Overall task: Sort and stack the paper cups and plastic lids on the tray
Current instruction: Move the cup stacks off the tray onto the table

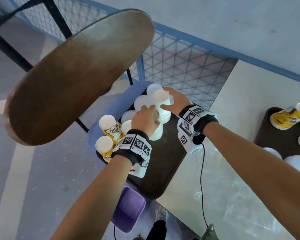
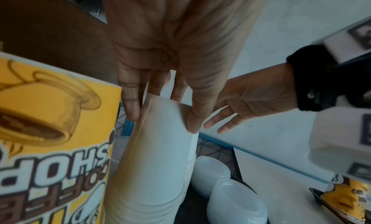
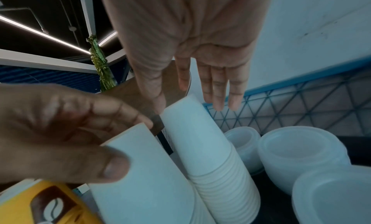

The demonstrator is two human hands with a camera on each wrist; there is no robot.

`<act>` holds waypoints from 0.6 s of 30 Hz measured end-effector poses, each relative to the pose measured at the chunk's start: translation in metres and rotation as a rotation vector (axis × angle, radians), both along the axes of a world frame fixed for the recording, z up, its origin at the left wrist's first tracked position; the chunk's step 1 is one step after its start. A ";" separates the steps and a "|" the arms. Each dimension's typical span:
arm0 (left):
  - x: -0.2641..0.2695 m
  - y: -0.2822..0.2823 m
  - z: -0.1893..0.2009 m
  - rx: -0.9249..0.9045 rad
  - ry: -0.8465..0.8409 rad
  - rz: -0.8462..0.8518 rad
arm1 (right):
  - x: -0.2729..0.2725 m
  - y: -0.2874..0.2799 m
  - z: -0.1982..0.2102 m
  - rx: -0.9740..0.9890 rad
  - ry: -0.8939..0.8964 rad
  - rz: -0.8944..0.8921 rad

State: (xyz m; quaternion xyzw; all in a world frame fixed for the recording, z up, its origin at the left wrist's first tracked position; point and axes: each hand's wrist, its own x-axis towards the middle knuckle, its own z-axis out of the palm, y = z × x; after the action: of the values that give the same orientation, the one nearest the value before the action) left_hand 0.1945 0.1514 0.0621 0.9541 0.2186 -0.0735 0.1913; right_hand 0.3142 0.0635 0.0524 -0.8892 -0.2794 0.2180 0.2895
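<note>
A dark brown tray (image 1: 160, 172) holds paper cups and lids. My left hand (image 1: 144, 117) (image 2: 160, 121) (image 3: 60, 132) grips the top of an upside-down white cup stack (image 1: 157, 134) (image 2: 156, 160) (image 3: 144, 176). Just behind it stands a taller upside-down white cup stack (image 1: 162, 108) (image 3: 212, 156). My right hand (image 1: 171, 100) (image 3: 188, 106) is open around its top with straight, spread fingers, the thumb close to the rim. Yellow printed cups (image 1: 110, 126) (image 2: 50, 132) stand upright at the tray's left. Translucent lids (image 1: 142, 102) (image 2: 233, 195) (image 3: 299, 154) lie at the far end.
A brown round seat (image 1: 76, 75) looms over the tray's upper left. Behind runs a blue mesh fence (image 1: 180, 70). A second tray (image 1: 265, 135) at the right carries yellow cups (image 1: 287, 117) and lids. Below the table edge sits a purple bin (image 1: 128, 210).
</note>
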 end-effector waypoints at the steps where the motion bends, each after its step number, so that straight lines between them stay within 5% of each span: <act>1: -0.005 -0.002 0.000 -0.019 -0.004 -0.018 | 0.001 0.002 -0.002 -0.023 0.003 0.008; 18: -0.123 -0.041 -0.022 -0.109 -0.154 -0.058 | -0.046 -0.017 -0.005 0.100 0.055 -0.050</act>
State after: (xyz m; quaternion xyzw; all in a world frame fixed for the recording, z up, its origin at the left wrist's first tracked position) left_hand 0.0710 0.1108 0.0401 0.9511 0.1710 -0.0174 0.2568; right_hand 0.2683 0.0466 0.0470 -0.8740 -0.2594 0.2207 0.3465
